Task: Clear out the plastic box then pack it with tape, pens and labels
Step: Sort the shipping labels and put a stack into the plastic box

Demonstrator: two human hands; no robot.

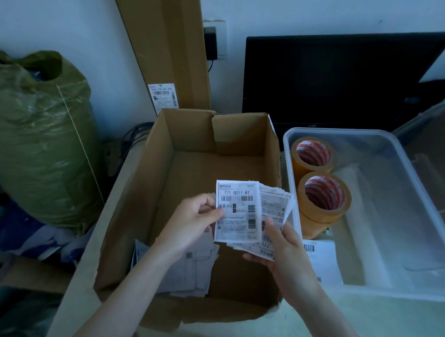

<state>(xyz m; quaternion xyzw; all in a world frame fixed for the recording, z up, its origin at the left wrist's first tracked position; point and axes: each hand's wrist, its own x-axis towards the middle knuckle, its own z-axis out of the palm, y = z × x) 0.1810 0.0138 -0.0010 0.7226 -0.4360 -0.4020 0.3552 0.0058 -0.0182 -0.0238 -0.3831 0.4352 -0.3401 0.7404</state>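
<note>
While both hands fan them, labels (239, 210) white, barcoded.

Cardboard box (189, 165) left of plastic box (375, 210); two tape rolls (321, 199), seemingly labels (321, 256) inside the latter.

Dim room, cool bluish light; white wall (54, 16) behind.

Dark monitor (341, 79) stands against the wall. Left of it: wall socket (214, 41) with plug, tall leaning cardboard (161, 34); far left, bulging green sack (31, 136).
</note>
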